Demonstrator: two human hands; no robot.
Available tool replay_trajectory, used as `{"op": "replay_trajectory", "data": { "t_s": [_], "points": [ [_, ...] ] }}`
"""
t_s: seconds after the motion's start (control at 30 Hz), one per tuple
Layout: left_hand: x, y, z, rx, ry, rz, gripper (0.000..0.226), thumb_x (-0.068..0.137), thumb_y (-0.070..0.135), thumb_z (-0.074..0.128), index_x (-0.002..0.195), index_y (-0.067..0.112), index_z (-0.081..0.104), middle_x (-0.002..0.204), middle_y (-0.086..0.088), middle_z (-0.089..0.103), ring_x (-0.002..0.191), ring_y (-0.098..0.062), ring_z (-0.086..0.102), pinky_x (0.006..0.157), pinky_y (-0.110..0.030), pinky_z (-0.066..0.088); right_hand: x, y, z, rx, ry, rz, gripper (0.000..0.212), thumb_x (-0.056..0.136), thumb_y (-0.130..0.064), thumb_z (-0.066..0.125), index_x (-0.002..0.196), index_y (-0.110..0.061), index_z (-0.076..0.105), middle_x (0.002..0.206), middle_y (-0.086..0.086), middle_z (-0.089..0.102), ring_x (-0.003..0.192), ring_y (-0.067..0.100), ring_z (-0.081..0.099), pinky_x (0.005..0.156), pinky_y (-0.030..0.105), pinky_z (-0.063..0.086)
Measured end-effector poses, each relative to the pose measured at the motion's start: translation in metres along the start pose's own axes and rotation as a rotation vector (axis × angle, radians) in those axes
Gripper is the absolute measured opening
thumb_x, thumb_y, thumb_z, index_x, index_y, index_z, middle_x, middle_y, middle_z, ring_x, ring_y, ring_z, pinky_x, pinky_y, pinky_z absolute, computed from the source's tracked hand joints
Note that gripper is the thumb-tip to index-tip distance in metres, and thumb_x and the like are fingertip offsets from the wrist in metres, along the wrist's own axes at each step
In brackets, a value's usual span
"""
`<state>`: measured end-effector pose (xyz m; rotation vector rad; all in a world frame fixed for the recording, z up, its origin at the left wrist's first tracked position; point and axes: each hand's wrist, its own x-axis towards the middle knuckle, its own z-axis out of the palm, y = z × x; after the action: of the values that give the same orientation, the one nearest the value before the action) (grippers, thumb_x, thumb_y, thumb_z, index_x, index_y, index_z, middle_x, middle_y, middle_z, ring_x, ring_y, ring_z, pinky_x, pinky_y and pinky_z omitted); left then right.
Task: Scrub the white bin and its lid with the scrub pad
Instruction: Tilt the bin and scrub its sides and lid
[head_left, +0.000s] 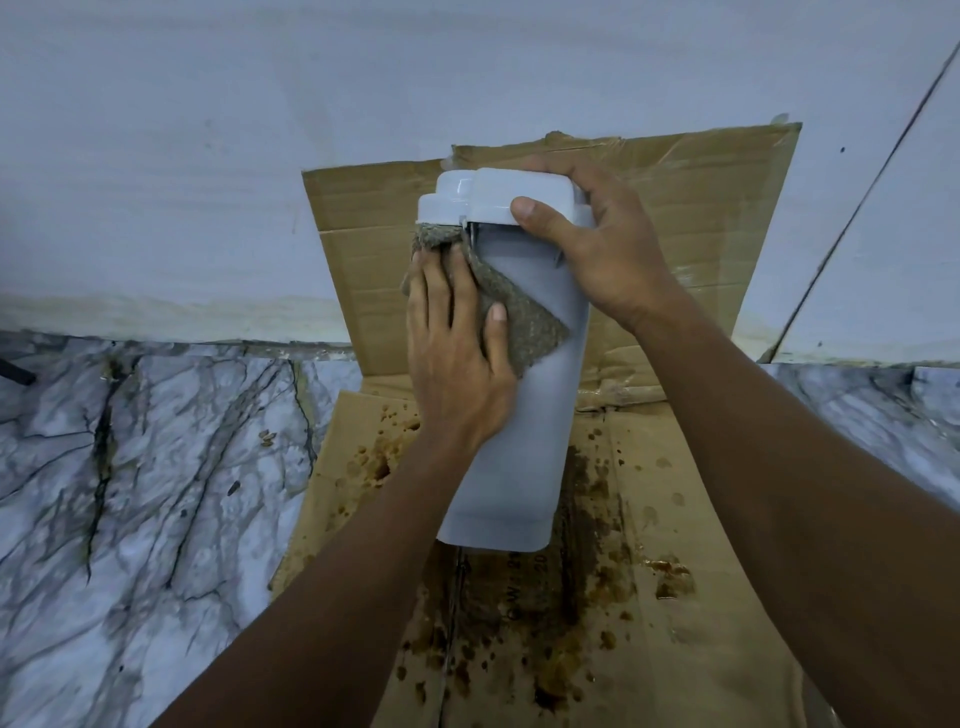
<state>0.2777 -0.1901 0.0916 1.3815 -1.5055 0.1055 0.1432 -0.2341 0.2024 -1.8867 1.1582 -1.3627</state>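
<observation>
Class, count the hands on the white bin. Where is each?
2. The left hand presses the scrub pad against the bin near its top; the right hand grips the lid.

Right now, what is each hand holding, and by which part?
The right hand grips the tall white plastic bin by its lid end. The left hand presses the grey-brown scrub pad flat against the bin's side below the lid.
</observation>
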Motion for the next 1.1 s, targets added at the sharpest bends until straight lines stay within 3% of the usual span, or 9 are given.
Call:
{"op": "replay_trajectory", "data": {
  "t_s": [0.13,0.37,0.47,0.6,0.83,1.0,1.1],
  "points": [
    [-0.016,-0.015,-0.008,-0.015,-0.088,0.023,0.065,0.104,0.036,0.042,0.16,0.015,0.016,0.169,-0.012,0.011,0.156,-0.03,0.009,0.124,-0.052,0.018,-0.001,-0.001,-0.001,0.029,0.001,0.027,0.035,0.085,-0.045,0.072,0.117,-0.03,0.067,0.116,-0.016,0.065,0.113,0.007,0.058,0.098,0.034,0.05],
    [0.013,0.007,-0.01,-0.12,-0.081,-0.131,0.075,0.099,0.037,0.046,0.162,0.023,0.008,0.17,-0.006,0.005,0.154,-0.026,0.009,0.122,-0.045,0.015,-0.001,-0.001,0.001,0.022,0.012,0.03,0.038,0.083,-0.05,0.071,0.117,-0.033,0.067,0.117,-0.015,0.064,0.114,0.009,0.057,0.099,0.041,0.05],
    [-0.003,0.0,-0.007,0.001,-0.083,-0.025,0.068,0.105,0.035,0.043,0.162,0.018,0.011,0.17,-0.011,0.003,0.156,-0.031,0.006,0.126,-0.048,0.011,-0.003,-0.002,0.002,0.012,0.006,0.03,0.034,0.085,-0.047,0.07,0.116,-0.034,0.066,0.114,-0.019,0.062,0.114,0.007,0.056,0.099,0.038,0.05],
    [-0.054,-0.023,-0.004,0.251,-0.158,0.197,0.064,0.105,0.04,0.037,0.16,0.011,0.019,0.167,-0.023,0.008,0.155,-0.042,0.002,0.122,-0.062,0.016,-0.003,-0.003,0.002,0.011,0.0,0.041,0.034,0.083,-0.049,0.072,0.114,-0.035,0.066,0.114,-0.017,0.062,0.113,0.006,0.056,0.1,0.037,0.049],
    [-0.066,-0.013,0.0,0.432,-0.227,0.257,0.062,0.106,0.045,0.033,0.162,0.024,0.016,0.167,-0.021,-0.002,0.153,-0.048,-0.004,0.121,-0.066,0.007,-0.001,-0.004,-0.005,0.043,-0.015,0.055,0.032,0.084,-0.045,0.074,0.113,-0.033,0.069,0.114,-0.015,0.066,0.109,0.007,0.06,0.095,0.033,0.053],
    [-0.049,0.013,0.007,0.451,-0.326,0.454,0.058,0.107,0.045,0.034,0.161,0.028,0.021,0.169,-0.015,0.002,0.155,-0.039,-0.008,0.123,-0.061,-0.007,-0.002,-0.006,-0.004,0.032,-0.022,0.037,0.034,0.084,-0.043,0.075,0.115,-0.031,0.07,0.115,-0.016,0.066,0.109,0.001,0.059,0.096,0.027,0.051],
    [-0.031,0.018,0.008,0.472,-0.393,0.617,0.058,0.109,0.042,0.029,0.162,0.021,0.018,0.169,-0.011,0.004,0.156,-0.031,-0.009,0.125,-0.055,-0.008,-0.002,-0.006,-0.004,0.007,-0.035,0.043,0.037,0.083,-0.049,0.074,0.116,-0.035,0.069,0.118,-0.017,0.065,0.112,0.002,0.058,0.096,0.03,0.052]
  ]
}}
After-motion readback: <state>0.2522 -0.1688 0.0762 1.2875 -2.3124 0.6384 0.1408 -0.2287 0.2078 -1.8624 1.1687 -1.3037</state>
